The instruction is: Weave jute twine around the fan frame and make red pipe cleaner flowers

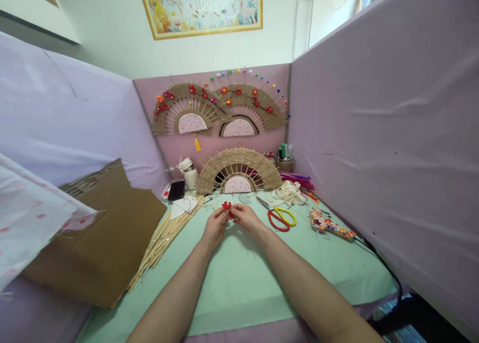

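Note:
A small red flower-like piece point(226, 205) is held up over the green tabletop, between both hands. My left hand point(217, 225) pinches it from the left with closed fingers. From the right, my right hand point(244, 217) closes its fingers on the lower part of the same red piece. Just behind the hands a woven twine fan point(239, 156) stands upright, with a dotted pink half-round at its centre. Scissors point(279, 217) with red and yellow handles lie to the right of my right hand.
Bamboo sticks point(168, 233) and brown cardboard point(101, 238) lie at left. A phone point(176, 190) and a white bottle point(190, 176) stand behind. At right are cream fabric scraps point(290, 193) and a flowered glue gun point(329, 226) with a black cable. Two decorated fans hang behind.

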